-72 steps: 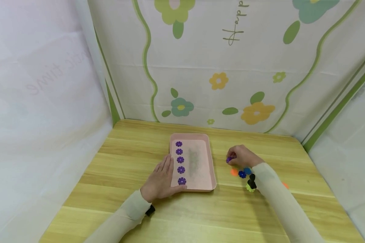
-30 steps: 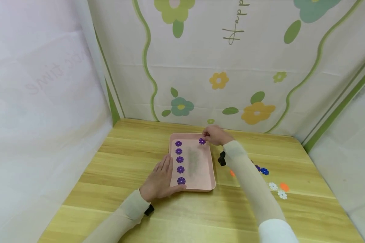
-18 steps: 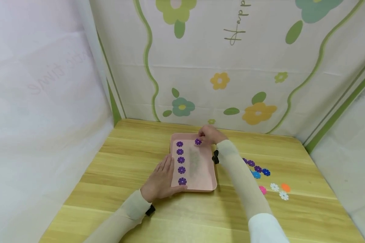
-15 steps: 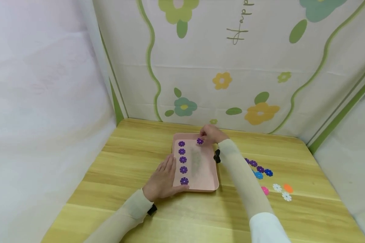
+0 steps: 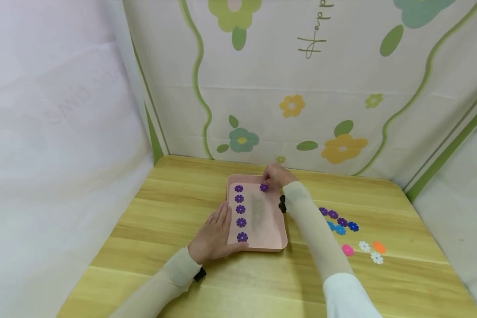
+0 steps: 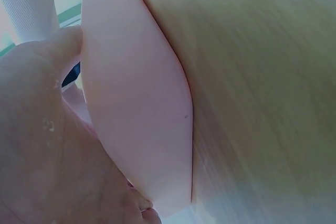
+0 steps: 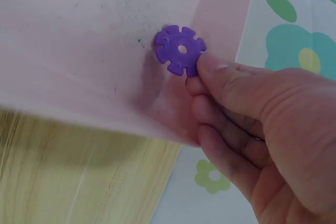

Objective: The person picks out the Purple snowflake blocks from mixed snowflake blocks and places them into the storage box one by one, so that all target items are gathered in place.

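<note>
Left hand (image 5: 210, 238), straight-fingered and grasping nothing, rests on the near-left corner of the tray (image 5: 272, 229). Right of it, three loose purple discs (image 5: 332, 214) on the table (image 5: 242, 287) appear unplaced. Five purple discs (image 5: 240, 207) line the tray's left side; this column appears complete. At the far-right corner, the right hand (image 5: 280, 176) pinches another purple disc (image 7: 170, 51); placement appears unfinished.

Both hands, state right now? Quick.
Left hand: open, fingers straight, resting against the tray.
Right hand: closed, pinching a purple disc by its edge.
</note>
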### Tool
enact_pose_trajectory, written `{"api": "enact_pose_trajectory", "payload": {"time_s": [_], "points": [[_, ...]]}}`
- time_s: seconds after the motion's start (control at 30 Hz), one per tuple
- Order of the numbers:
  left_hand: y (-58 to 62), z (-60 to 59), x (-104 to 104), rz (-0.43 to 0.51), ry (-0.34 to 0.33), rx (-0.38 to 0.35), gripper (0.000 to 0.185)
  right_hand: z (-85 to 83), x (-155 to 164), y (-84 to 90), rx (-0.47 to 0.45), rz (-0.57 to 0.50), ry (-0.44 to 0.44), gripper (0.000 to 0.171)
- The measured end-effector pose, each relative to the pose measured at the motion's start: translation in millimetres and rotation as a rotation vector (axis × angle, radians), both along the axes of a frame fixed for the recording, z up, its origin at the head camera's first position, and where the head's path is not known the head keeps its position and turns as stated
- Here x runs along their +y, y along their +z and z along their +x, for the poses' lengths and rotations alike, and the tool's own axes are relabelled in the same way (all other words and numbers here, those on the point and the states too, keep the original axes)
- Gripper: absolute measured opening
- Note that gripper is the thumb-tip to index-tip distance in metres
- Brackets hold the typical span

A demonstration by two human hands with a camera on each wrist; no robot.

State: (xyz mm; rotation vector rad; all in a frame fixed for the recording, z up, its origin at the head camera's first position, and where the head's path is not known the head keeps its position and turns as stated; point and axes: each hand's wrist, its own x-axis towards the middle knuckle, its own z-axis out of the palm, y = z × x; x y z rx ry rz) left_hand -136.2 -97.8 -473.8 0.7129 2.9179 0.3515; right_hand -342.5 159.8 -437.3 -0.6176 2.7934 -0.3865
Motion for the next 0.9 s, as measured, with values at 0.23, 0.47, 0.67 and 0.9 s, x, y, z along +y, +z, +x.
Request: {"api": "enact_pose_trajectory", "payload": {"time_s": [0.23, 0.47, 0.67, 0.9], "points": [[0.5, -0.7, 3, 0.004, -0.009, -0.010, 0.120, 4.0, -1, -1.3, 0.019, 0.048, -0.034, 0.015], [-0.5, -2.4, 5, -0.012, 0.000, -0.011, 0.122, 1.0, 5, -0.7, 0.025, 0.016, -0.004, 0.013], [0.2, -1.2, 3, -0.004, 0.013, -0.015, 0.122, 6.0, 19, 14.3, 0.047, -0.038, 0.079, 0.016], [-3.4, -2.2, 3, 0.023, 0.013, -0.012, 0.122, 25.7, 53, 39.7, 0.094, 0.000, 0.145, 0.025]]}}
